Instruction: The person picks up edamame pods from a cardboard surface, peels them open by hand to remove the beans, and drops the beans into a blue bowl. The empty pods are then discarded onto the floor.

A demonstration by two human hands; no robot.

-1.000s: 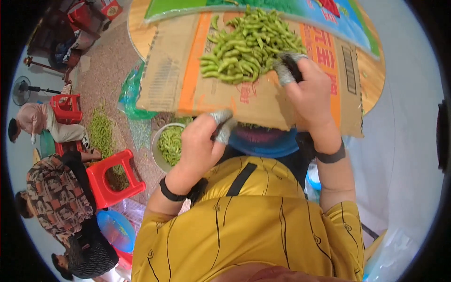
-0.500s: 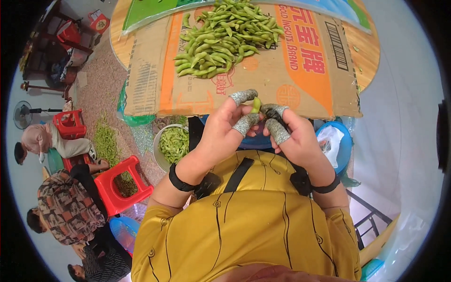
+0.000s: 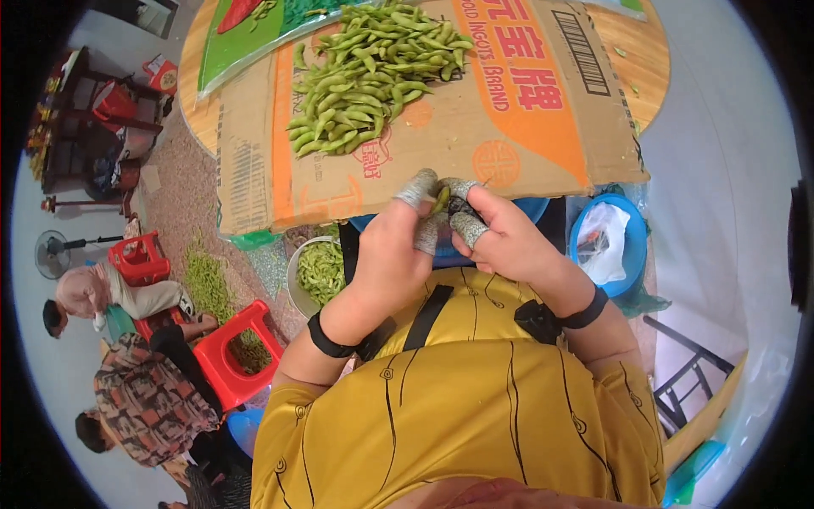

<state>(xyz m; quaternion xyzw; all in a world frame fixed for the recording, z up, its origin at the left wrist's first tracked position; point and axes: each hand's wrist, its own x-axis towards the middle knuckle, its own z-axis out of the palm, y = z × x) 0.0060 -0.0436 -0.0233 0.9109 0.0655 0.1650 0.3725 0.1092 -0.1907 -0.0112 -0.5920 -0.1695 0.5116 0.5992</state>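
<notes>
Just below the front edge of a flat cardboard sheet (image 3: 543, 153), both hands meet with grey wrappings on fingertips. My left hand (image 3: 393, 248) pinches a small green pod (image 3: 441, 198) between thumb and forefinger. My right hand (image 3: 500, 239) closes on the same pod from the right, its dark-wrapped fingertips partly covering it. A pile of green pods (image 3: 365, 85) lies on the cardboard above them. Behind my hands a blue container (image 3: 534, 210) shows partly under the cardboard's edge; its contents are hidden.
A round wooden table (image 3: 644, 76) bears the cardboard. A metal bowl of pods (image 3: 317, 276) sits lower left, a blue basin with a white bag (image 3: 606, 242) right. Red stools (image 3: 229, 356), scattered pods (image 3: 208, 276) and co-workers (image 3: 148, 399) occupy the left floor.
A second ago my hands were apart, the right at the pile; they came together on a pod, which now sits more hidden between fingertips. The view has shifted, the pile appearing further left.
</notes>
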